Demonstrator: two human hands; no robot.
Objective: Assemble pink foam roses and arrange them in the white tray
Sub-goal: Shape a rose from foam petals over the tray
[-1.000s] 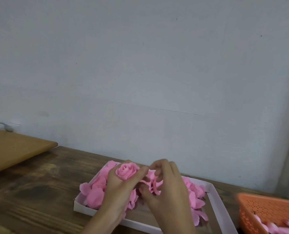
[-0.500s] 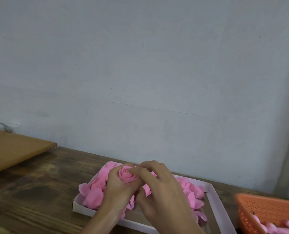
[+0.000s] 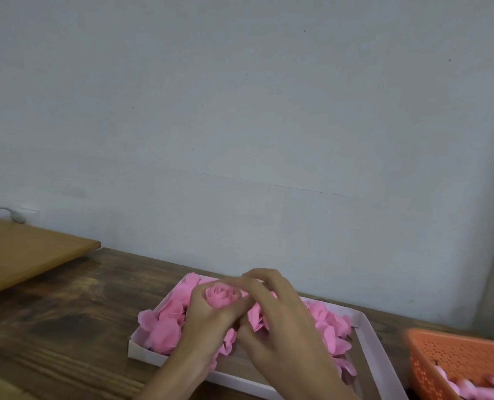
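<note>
Pink foam rose is held bloom-up over the white tray, both hands closed around it.

The left hand wraps the rose from below and from the left, its grip curled round the lower petals so the spiral centre faces up. The right hand comes in from the right, fingers curled over the bloom's far edge, apparently pressing on an outer petal. The rose hangs above the tray's left half, where other pink foam flowers lie packed. A bare strip inside the right rim looks the likeliest free spot, on the right hand's side. An orange basket with more pink pieces stands just right of the tray on the wooden bench. A lighter board lies well to the left, out of the way.
</note>
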